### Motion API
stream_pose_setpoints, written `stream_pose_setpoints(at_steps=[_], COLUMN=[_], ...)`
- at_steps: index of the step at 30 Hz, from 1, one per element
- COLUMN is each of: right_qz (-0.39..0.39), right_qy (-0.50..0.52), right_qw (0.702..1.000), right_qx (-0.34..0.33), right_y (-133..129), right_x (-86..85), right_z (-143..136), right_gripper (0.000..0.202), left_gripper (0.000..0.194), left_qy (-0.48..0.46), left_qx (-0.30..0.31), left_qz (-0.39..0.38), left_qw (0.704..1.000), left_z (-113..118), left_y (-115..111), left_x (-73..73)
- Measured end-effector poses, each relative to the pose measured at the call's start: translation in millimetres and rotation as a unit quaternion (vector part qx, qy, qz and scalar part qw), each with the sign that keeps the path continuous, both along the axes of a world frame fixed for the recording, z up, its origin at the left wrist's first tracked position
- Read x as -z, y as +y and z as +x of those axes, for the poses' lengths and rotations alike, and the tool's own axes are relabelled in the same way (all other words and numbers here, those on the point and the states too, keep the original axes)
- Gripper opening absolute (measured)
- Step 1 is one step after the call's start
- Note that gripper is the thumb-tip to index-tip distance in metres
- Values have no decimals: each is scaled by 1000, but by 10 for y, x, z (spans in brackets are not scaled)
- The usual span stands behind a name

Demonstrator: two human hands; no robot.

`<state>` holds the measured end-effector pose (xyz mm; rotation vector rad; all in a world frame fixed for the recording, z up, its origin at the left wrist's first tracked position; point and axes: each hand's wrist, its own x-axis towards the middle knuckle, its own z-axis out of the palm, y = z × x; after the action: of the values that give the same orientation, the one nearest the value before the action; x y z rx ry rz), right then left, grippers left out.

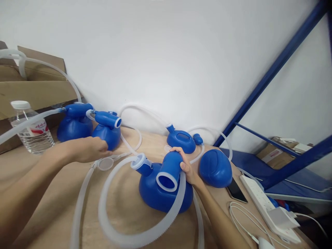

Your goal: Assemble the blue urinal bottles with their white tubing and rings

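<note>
A blue jug (153,199) stands front centre on the table, its neck topped by a white cap (138,160) joined to a looping translucent hose (103,200). My right hand (185,166) is wrapped round a blue cylindrical funnel (173,162) with a white rim, held against the jug's top. Further left, my left hand (90,149) is closed in front of a second blue jug (111,136); what its fingers hold, if anything, is hidden. A clear round cap (105,164) lies below that hand, beside a hose.
More blue jugs stand at the left (74,129), back (183,141) and right (215,167). A water bottle (36,135) and cardboard box (33,97) are at the left. A phone (237,190), power strip (259,200), cables and a blue metal rack (269,65) are on the right.
</note>
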<state>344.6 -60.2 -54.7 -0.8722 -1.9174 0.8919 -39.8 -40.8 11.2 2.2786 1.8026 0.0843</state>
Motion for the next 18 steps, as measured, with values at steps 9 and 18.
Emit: stream_pose_setpoints(at_steps=[9,18], right_qz=[42,-16], right_qy=[-8,46], right_qw=[998,998], right_qx=[44,36], right_y=[38,66], right_x=[61,167], right_z=[21,34], right_gripper=[81,86], left_gripper=[24,18], left_qy=[184,90], left_qx=[-60,-45], left_qz=[-284,-239], left_qw=[939,966], left_z=[0,-283], left_y=[256,374], left_x=[450,426])
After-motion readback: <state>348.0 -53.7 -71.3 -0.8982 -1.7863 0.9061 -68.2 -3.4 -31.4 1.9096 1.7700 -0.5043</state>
